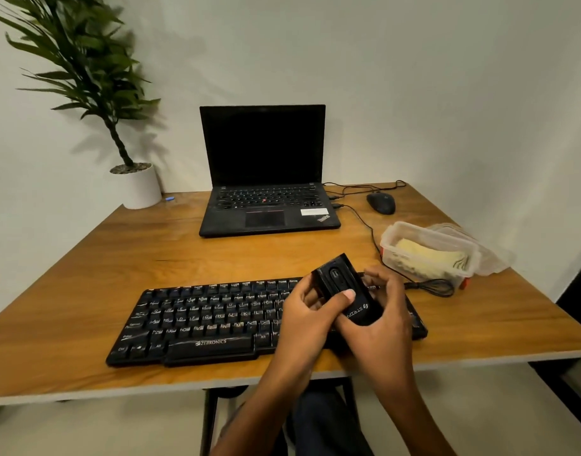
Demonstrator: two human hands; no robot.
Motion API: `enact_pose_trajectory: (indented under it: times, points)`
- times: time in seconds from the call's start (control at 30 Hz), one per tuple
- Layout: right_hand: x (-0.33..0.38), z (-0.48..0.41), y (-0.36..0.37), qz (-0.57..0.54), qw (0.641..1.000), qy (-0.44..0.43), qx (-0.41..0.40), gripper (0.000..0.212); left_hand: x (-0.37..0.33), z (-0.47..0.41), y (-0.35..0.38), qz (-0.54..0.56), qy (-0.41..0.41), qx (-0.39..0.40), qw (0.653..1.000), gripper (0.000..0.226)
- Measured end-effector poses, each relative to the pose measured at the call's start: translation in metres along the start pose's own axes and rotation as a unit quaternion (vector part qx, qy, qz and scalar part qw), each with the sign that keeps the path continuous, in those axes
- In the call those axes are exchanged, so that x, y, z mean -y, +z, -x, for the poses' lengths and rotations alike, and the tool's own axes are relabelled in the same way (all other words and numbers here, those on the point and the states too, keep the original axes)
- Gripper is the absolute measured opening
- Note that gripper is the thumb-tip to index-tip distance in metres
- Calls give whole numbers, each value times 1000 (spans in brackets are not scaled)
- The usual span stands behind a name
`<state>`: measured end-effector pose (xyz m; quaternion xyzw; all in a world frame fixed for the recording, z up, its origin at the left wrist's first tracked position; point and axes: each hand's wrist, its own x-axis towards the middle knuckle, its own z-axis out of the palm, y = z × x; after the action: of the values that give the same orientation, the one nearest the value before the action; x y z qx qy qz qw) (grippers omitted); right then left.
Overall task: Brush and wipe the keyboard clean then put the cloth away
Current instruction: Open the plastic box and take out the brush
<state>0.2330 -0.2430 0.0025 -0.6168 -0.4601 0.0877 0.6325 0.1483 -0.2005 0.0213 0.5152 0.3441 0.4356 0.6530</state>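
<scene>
A black slab-shaped tool (343, 286) with an oval slider on its top face and pale lettering near its close end is held tilted over the right end of the Zebronics keyboard (197, 320), clear of the keys. The left hand (302, 320) grips it from the left, fingers curled under and the thumb laid flat across the top face just below the slider. The right hand (384, 327) cups it from the right, fingers wrapped round its far edge. No bristles show on it. The keyboard lies near the front edge of a wooden desk (85, 291), and its cable (430, 286) coils just beside its right end. The yellow cloth (424, 258) lies folded inside an open clear plastic container (391, 236) to the right, with the clear lid (493, 258) touching its far side. Behind stand an open ThinkPad laptop (262, 179) with a dark screen and a black wired mouse (381, 202). A potted plant (141, 189) stands at the back left corner, with a small blue object (170, 199) beside it. The desk stands against a plain pale wall (447, 77). There is one of each: keyboard, tool, cloth, container, lid, laptop, mouse and plant.
</scene>
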Motion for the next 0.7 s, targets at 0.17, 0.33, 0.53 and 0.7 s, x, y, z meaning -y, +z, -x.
enact_pose_trajectory:
  times: [0.17, 0.33, 0.53, 0.7]
  points:
    - [3, 1, -2, -29, 999, 27, 14, 70, -1, -2, -4, 3, 7, 26, 1000, 45]
    - [9, 4, -2, -39, 999, 32, 15, 67, -4, -3, -2, 19, 17, -1, 1000, 22]
    - [11, 8, -2, -35, 999, 19, -8, 68, -4, -1, -1, 21, 15, -26, 999, 19]
    - [6, 8, -19, -170, 971, 157, -54, 56, -5, 1, 2, 16, -11, 48, 999, 21]
